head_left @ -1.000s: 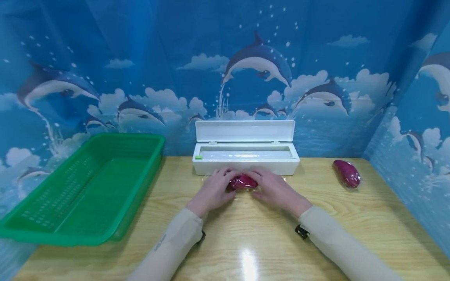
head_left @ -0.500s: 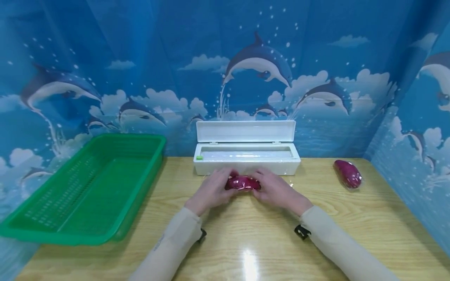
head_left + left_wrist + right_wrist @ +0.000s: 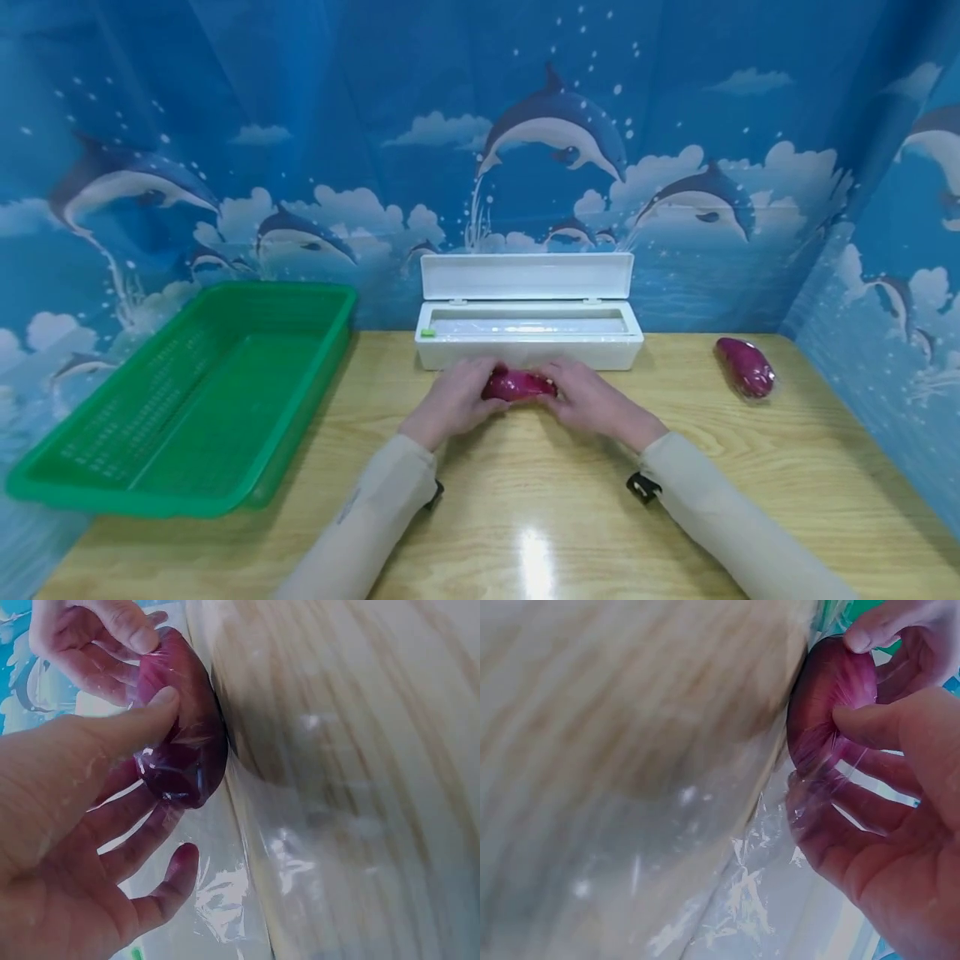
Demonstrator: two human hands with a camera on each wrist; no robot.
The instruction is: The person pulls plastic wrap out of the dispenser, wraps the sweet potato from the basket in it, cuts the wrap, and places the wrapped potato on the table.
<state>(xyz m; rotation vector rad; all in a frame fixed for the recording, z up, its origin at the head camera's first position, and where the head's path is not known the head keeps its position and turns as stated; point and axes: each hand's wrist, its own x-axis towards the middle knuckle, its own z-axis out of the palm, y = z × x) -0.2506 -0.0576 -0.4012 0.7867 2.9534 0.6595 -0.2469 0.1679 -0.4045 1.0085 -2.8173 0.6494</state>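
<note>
A purple sweet potato (image 3: 517, 385), wrapped in shiny cling film, is between my two hands in front of the white film box. My left hand (image 3: 453, 395) grips its left end, thumb on the near side and fingers behind. At the other end, my right hand (image 3: 588, 400) holds it the same way. In the left wrist view, the left thumb presses the film against the purple skin (image 3: 199, 712). Loose crinkled film (image 3: 746, 900) hangs by the right fingers in the right wrist view. The sweet potato's far side is mostly hidden by fingers.
The white cling film box (image 3: 528, 353) stands at the back with its lid (image 3: 527, 277) raised and a small green slider (image 3: 427, 332) at its left. A green basket (image 3: 262, 467) occupies the left. A second film-wrapped sweet potato (image 3: 746, 367) lies at the back right.
Both hands have shifted their fingers around the sweet potato's ends, smoothing film there, and more of its middle now shows. The box, basket and second sweet potato stay put.
</note>
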